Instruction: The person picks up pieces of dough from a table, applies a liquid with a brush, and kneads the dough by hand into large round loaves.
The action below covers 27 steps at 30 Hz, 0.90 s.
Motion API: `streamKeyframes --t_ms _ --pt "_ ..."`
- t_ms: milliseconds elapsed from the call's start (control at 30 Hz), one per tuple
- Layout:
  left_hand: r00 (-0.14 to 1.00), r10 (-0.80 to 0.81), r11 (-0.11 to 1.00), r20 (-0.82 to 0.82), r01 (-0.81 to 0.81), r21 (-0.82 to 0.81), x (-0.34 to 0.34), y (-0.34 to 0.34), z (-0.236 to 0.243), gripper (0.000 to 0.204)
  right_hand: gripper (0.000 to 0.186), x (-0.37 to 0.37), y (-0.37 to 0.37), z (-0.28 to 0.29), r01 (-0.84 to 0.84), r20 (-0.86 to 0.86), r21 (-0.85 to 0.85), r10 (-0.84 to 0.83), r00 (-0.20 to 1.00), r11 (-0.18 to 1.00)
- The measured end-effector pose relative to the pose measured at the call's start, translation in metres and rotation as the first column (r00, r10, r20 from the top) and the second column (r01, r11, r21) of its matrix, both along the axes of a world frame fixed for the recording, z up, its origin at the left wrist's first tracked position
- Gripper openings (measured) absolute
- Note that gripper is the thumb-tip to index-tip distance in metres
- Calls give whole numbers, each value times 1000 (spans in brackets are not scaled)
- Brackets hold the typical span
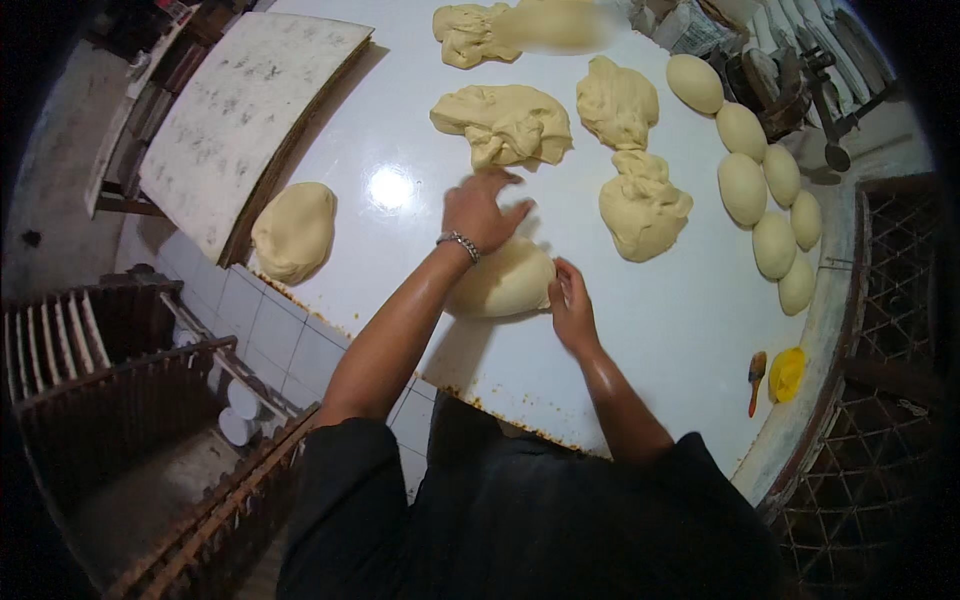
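A smooth, pale lump of dough point(505, 283) lies on the white table near its front edge. My left hand point(482, 212), with a bracelet at the wrist, is over the far side of this lump, its fingers spread and the thumb pointing right. It holds nothing. My right hand point(573, 308) is at the lump's right end, with thumb and fingers closed on the edge of the dough. Beyond my left hand lies a rough, folded piece of dough point(505, 122). Two more uneven pieces, an upper one point(617, 103) and a lower one point(645, 210), sit to the right.
Several smooth dough balls point(742, 190) line the table's right side. A brush point(756, 383) lies beside a yellow item point(787, 375). Stacked boards point(255, 110) stand at the left, near another dough lump point(294, 232). A weighing scale point(780, 85) is at the far right.
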State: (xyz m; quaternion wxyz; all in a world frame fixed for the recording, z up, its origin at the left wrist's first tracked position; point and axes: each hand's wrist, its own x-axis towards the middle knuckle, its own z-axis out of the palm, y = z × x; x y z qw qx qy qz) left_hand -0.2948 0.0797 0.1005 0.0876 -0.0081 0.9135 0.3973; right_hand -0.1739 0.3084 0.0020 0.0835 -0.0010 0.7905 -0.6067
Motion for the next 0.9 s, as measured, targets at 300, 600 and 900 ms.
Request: streamKeyframes --t_ms 300,600,900 --pt "962 -53 931 -267 145 335 27 -87 -70 60 74 -113 -128 5 -170 3 -377 185 983 910" --pt "818 575 657 4 -464 594 157 -48 -90 61 66 -144 -132 33 -816 338 -190 817 467 546" --pt "882 17 968 471 -133 212 133 33 -45 64 56 53 45 -17 85 20 -440 -85 996 894"
